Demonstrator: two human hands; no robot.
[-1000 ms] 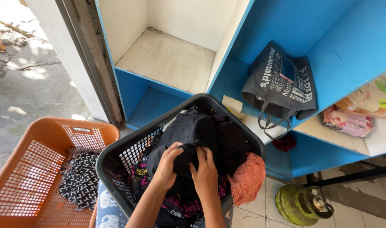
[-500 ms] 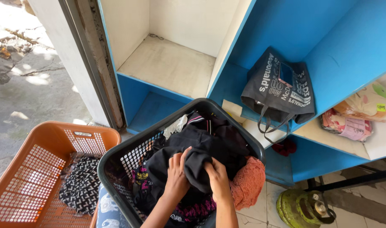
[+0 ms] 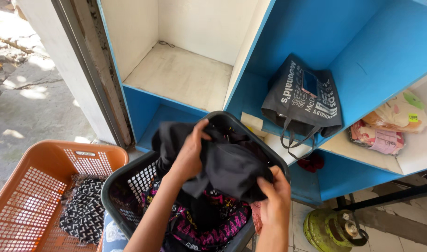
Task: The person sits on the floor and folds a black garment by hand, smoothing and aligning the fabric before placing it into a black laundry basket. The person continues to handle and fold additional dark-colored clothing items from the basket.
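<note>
Head view, looking down. Left hand [image 3: 191,154] and right hand [image 3: 275,200] both grasp a dark grey-black cloth garment [image 3: 223,165], lifted just above a black plastic slotted laundry basket [image 3: 129,186]; left hand's fingers are curled over the garment's upper fold, right hand pinches its lower right edge w/ thumb on top. Garment hangs bunched btwn the hands, partly draped over the basket's far rim. Inside the basket, under the garment: a black fabric w/ bright pink pattern [image 3: 213,224] and other clothes (too crumpled to tell apart). Left of the black basket, touching or just beside it: an orange plastic lattice basket [image 3: 31,196] holding a black-and-white patterned cloth [image 3: 85,210]. Behind: a blue-painted wooden shelf unit [image 3: 358,60] w/ pale inner boards; a dark grey printed tote bag w/ long handles [image 3: 304,100] leans in the middle compartment, a small red item [image 3: 311,162] lies below it, and plastic-wrapped pinkish packages [image 3: 386,128] lie on the right-hand board. Lower right, on the tiled floor: a green metal gas cylinder [image 3: 328,231], near the shelf unit's base.
</note>
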